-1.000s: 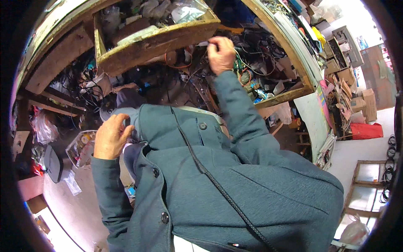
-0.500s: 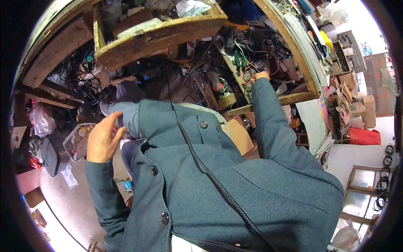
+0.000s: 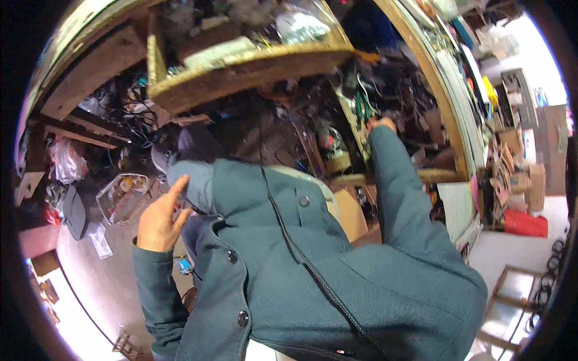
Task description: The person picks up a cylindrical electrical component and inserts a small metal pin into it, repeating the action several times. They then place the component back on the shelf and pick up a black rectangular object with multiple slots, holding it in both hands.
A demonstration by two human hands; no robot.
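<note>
My left hand [image 3: 160, 221] hovers beside my bent knee [image 3: 191, 180], holding nothing, its fingers apart. My right arm stretches forward into the cluttered space beneath the bench. There my right hand [image 3: 382, 124] is closed with curled fingers. Its fingertips are blurred, and what they grip, if anything, is hidden. Just beyond it are green handles [image 3: 363, 105], like those of pliers. A pale wooden board [image 3: 349, 114] runs along the hand's left side. Below that lies a round yellowish roll [image 3: 338, 163].
An open wooden drawer [image 3: 241, 72] full of odds and ends juts out ahead. A wooden bench frame [image 3: 453, 132] borders the right arm. On the floor at left sits a clear plastic container [image 3: 122, 195]. A cardboard piece [image 3: 349, 213] stands near my right forearm, and a red bag [image 3: 525, 223] farther right.
The whole view has shifted, so the scene sits slightly lower and further right. My right hand stays in the clutter by the green handles; the left still hovers near the knee.
</note>
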